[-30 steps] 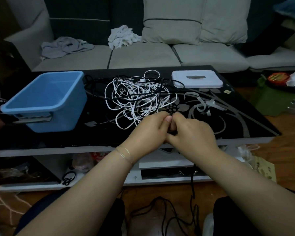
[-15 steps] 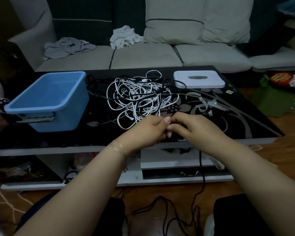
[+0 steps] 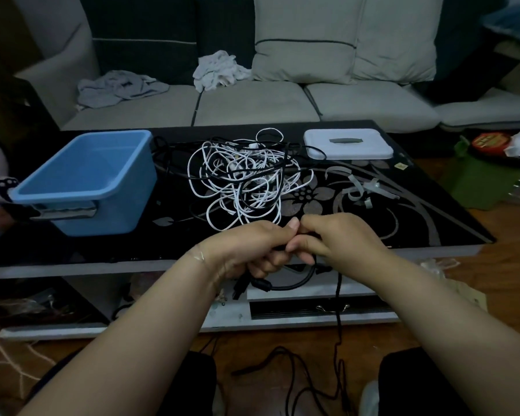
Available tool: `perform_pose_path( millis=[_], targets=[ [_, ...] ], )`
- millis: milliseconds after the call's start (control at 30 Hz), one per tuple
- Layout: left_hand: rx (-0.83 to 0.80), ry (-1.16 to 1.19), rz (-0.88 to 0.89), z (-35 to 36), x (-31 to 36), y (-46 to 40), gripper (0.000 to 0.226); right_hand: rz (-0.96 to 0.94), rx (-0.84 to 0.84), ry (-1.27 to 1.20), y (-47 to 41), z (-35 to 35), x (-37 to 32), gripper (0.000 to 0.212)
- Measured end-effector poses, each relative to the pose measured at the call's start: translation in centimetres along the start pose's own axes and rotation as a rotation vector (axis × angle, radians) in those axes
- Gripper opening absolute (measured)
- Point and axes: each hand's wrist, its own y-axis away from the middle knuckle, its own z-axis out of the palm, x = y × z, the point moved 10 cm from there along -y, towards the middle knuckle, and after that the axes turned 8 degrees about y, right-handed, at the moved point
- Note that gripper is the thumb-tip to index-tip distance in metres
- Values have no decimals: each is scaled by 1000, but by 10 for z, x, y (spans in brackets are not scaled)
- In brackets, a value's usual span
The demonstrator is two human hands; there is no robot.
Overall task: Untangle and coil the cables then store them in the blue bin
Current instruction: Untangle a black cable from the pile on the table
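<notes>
We held our left hand (image 3: 254, 249) and our right hand (image 3: 335, 240) together at the near edge of the black glass table (image 3: 418, 223), with the fingertips touching each other. The fingers of the left hand were curled around a black cable (image 3: 285, 286), which came out below the hand with a thick plug end and made a loop under the table edge. The right hand pinched the same cable just beside the left one, and a length of it hung down to the floor. The pile of tangled white and black cables (image 3: 246, 181) lay on the middle of the table, just behind our hands. The blue bin (image 3: 87, 181) stood at the left of the pile, near it. A white lid (image 3: 347, 144) lay at the far right of the pile.
</notes>
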Motion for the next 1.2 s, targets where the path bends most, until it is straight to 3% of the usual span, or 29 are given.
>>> perform_pose_path(
  millis=[100,267,401,568,701,868,968,1068,1202],
  targets=[
    [-21,18,14,1,0,1,52,91,11,-239,1,3,9,47],
    [-83,304,78,11,5,1,35,133,51,-586,-2,6,8,34],
    [-12,434,123,3,10,-4,35,273,66,-819,-1,10,17,33],
    [27,527,153,-2,12,-4,40,382,137,-838,0,16,30,38],
    [-108,598,128,5,18,-2,52,376,124,-742,2,22,36,30],
    [-149,592,116,14,17,0,44,380,189,-627,7,19,37,34],
    [-76,620,212,13,25,-2,34,430,173,-756,7,24,36,37],
    [68,735,341,-8,37,-1,33,476,47,-966,9,50,23,26],
    [128,791,479,-29,53,9,35,374,-81,-857,13,67,-2,14]
  ],
)
